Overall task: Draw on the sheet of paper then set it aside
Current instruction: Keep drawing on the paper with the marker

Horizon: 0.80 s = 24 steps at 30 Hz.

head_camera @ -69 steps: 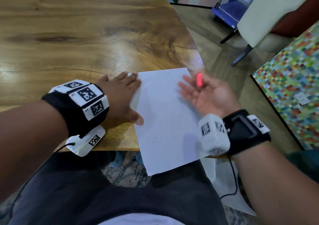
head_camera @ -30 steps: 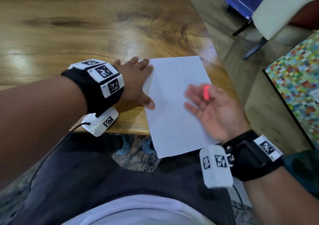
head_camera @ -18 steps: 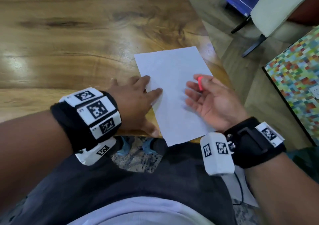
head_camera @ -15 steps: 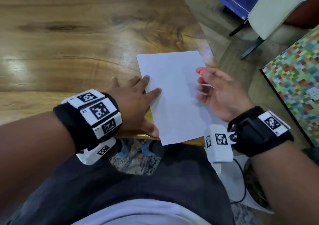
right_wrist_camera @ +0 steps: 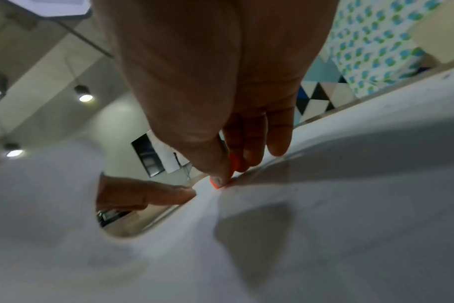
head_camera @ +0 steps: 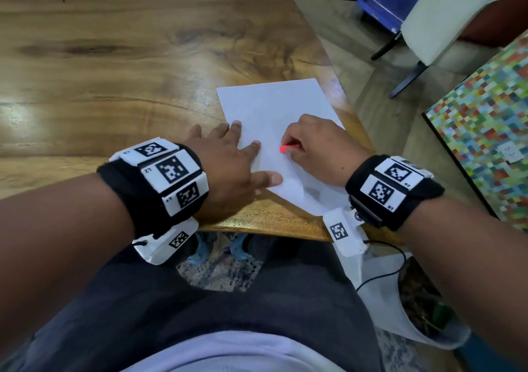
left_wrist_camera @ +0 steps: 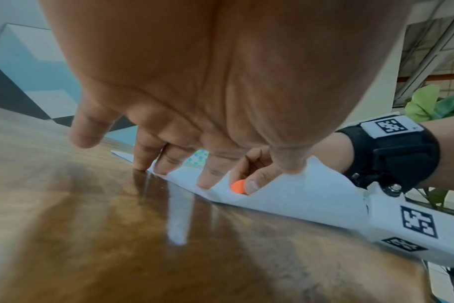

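A white sheet of paper (head_camera: 271, 108) lies on the wooden table (head_camera: 128, 57) near its right front corner; its near corner is lifted a little. My left hand (head_camera: 228, 157) lies flat, fingers spread, pressing the sheet's left edge (left_wrist_camera: 184, 182). My right hand (head_camera: 311, 143) rests on the paper and pinches a short orange-red crayon (head_camera: 284, 148), whose tip touches the sheet. The crayon (left_wrist_camera: 237, 186) shows beside the thumb in the left wrist view, and the crayon (right_wrist_camera: 233, 162) sits between thumb and fingers in the right wrist view. No marks are visible on the paper.
The table's right edge runs diagonally just past the paper. A chair (head_camera: 445, 14) and a colourful mosaic panel (head_camera: 485, 108) stand on the floor to the right. More white paper and a cable (head_camera: 380, 274) lie below the table edge.
My right hand turned palm-down, closed its fingers round the crayon and lowered its tip onto the sheet. My left hand stayed pressing the paper's left edge.
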Each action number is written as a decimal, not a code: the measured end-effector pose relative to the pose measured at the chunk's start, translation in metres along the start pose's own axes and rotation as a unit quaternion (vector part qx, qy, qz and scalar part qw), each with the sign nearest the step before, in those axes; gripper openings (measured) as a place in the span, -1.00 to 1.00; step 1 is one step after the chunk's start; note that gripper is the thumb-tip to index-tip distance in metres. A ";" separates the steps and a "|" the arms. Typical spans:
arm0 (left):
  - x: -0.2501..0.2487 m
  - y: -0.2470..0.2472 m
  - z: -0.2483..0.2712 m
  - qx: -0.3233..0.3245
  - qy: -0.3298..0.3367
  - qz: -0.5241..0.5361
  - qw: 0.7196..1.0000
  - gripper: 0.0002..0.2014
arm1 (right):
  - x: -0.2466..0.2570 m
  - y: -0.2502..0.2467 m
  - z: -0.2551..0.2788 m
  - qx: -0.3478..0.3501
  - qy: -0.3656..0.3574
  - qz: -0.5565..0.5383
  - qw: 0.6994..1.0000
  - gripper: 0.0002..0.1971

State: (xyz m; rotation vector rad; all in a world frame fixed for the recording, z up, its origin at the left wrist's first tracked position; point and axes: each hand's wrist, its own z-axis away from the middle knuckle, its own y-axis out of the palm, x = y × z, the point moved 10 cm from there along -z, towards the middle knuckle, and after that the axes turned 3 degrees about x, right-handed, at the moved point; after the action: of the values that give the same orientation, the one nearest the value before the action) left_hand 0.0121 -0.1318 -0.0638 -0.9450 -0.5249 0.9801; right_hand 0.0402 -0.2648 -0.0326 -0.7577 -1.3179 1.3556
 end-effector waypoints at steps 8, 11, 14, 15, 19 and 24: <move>0.002 0.002 -0.003 -0.016 0.003 -0.019 1.000 -0.11 | 0.019 0.009 0.012 0.044 -0.069 0.045 0.996 -0.89; 0.001 0.004 -0.003 -0.021 0.003 -0.032 0.999 0.13 | 0.000 -0.002 -0.003 0.019 -0.012 0.043 0.999 -0.91; 0.001 0.005 -0.004 -0.020 -0.002 -0.031 0.999 0.21 | 0.001 -0.001 -0.004 0.024 -0.013 0.047 0.999 -0.91; 0.000 0.005 -0.004 -0.021 -0.003 -0.030 0.999 0.22 | 0.007 0.002 0.001 0.034 -0.031 0.050 0.998 -0.89; -0.004 0.002 -0.005 -0.037 0.023 -0.033 0.999 0.21 | 0.041 0.017 0.024 0.085 -0.130 0.054 0.986 -0.86; -0.008 0.001 -0.008 -0.026 0.052 -0.022 0.998 0.22 | 0.012 0.003 0.003 0.047 -0.053 0.055 0.996 -0.87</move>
State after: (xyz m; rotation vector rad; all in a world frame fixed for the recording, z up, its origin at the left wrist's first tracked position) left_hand 0.0137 -0.1422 -0.0679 -1.0208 -0.4838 0.8763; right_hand 0.0339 -0.2536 -0.0324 -0.7114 -1.3011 1.5528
